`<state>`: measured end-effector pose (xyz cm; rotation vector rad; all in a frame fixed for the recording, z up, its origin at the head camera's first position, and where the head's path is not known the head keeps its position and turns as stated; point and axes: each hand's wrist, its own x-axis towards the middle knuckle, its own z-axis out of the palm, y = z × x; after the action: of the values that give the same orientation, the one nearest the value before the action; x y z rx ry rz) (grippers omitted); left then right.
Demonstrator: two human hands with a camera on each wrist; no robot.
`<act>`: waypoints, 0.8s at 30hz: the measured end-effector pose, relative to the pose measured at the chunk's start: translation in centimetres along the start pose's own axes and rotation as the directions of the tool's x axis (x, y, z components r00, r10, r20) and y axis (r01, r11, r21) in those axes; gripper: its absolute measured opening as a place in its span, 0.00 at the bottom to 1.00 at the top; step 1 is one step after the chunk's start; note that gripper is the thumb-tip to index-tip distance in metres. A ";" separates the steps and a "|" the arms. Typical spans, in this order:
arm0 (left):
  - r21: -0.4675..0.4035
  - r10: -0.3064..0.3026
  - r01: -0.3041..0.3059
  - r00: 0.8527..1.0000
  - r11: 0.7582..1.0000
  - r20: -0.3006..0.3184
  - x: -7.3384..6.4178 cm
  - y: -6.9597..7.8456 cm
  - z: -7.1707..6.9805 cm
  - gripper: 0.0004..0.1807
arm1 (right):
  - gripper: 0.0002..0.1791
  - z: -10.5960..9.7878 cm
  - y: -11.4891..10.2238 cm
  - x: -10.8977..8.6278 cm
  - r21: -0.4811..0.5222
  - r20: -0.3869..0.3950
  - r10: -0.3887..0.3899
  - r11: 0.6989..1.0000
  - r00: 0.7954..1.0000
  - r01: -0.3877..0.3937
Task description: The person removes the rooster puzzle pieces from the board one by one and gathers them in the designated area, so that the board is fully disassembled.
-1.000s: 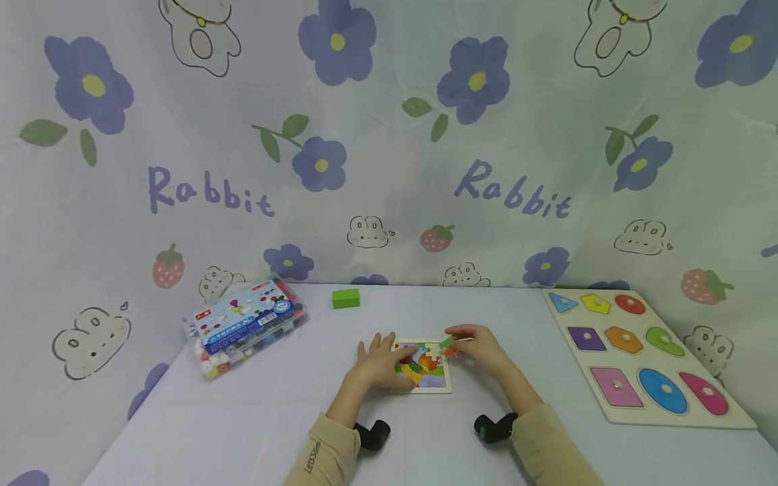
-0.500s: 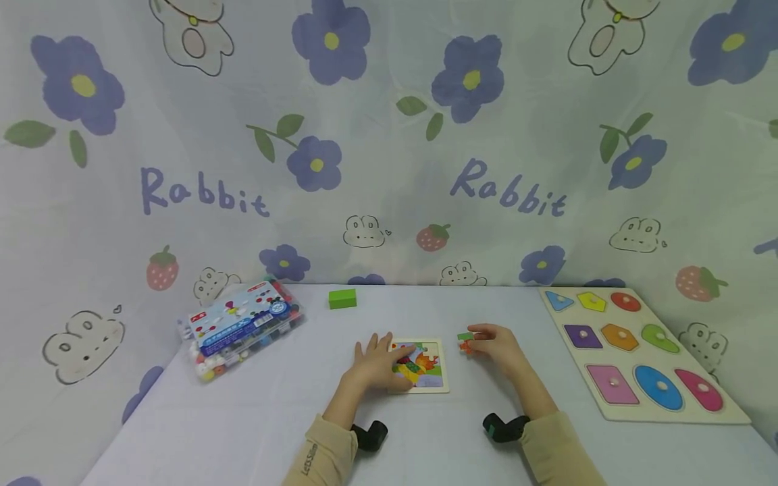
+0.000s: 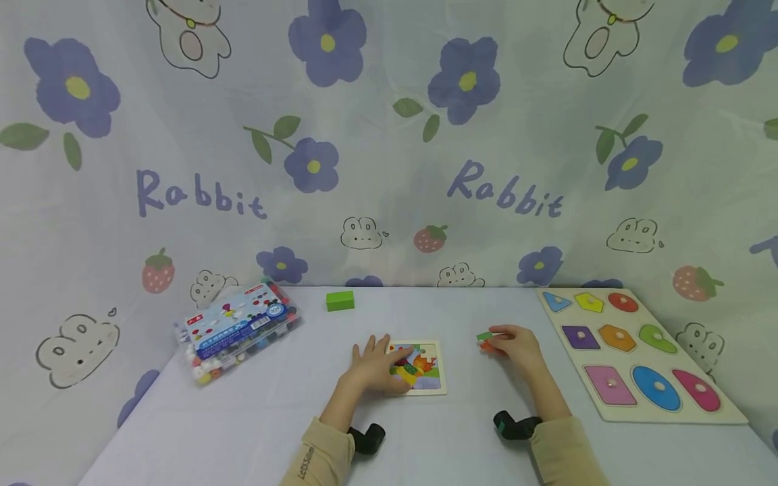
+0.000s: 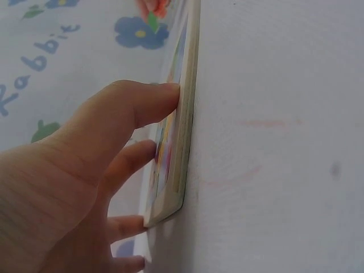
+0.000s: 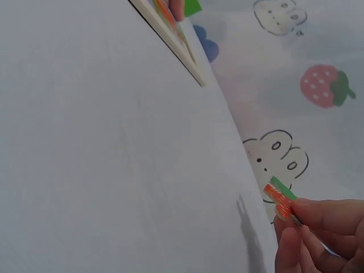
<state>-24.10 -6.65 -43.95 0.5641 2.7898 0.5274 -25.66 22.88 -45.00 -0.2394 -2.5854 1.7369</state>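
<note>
A small framed picture puzzle (image 3: 430, 368) with a colourful cartoon picture lies flat on the white table. My left hand (image 3: 371, 368) rests on its left side with fingers spread. In the left wrist view the thumb (image 4: 153, 102) presses on the pale frame, while other fingers touch along its edge. Off to the right of the puzzle, my right hand (image 3: 516, 347) pinches a small green and orange puzzle piece (image 5: 280, 197) between thumb and fingertips. The piece is held apart from the puzzle and partly covered by the fingers.
At the back left stands a clear plastic box of beads (image 3: 243, 320) with a blue and white label. A green block (image 3: 340, 301) sits near the back edge. On the right lies a wooden shape pegboard (image 3: 668, 420). A printed curtain (image 3: 389, 148) hangs behind the table.
My right hand has moved right, carrying the puzzle piece away from the puzzle's upper right corner. The left hand has stayed on the puzzle. The head view has shifted slightly.
</note>
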 end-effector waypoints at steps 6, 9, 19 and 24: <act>-0.008 0.001 -0.001 1.000 1.000 0.002 0.0 0.0 0.1 0.37 | 0.20 -1.9 0.7 0.1 -0.019 -0.027 0.022 1.000 0.999 -0.023; 0.000 0.002 -0.002 1.000 1.000 -0.002 0.1 -0.1 0.1 0.37 | 0.21 -2.4 0.9 0.1 -0.046 -0.050 0.043 0.998 0.998 -0.045; 0.014 -0.001 0.001 1.000 1.000 0.002 0.2 -0.1 0.1 0.38 | 0.21 -3.8 1.4 0.2 -0.051 -0.129 0.045 0.997 0.991 -0.052; 0.022 0.003 -0.003 1.000 1.000 0.001 0.0 0.0 0.0 0.38 | 0.22 -4.3 1.4 -0.1 0.009 -0.132 0.046 0.999 0.990 -0.045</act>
<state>-24.16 -6.64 -43.93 0.5737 2.7973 0.4978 -25.01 27.36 -44.61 -0.4020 -2.5005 1.6808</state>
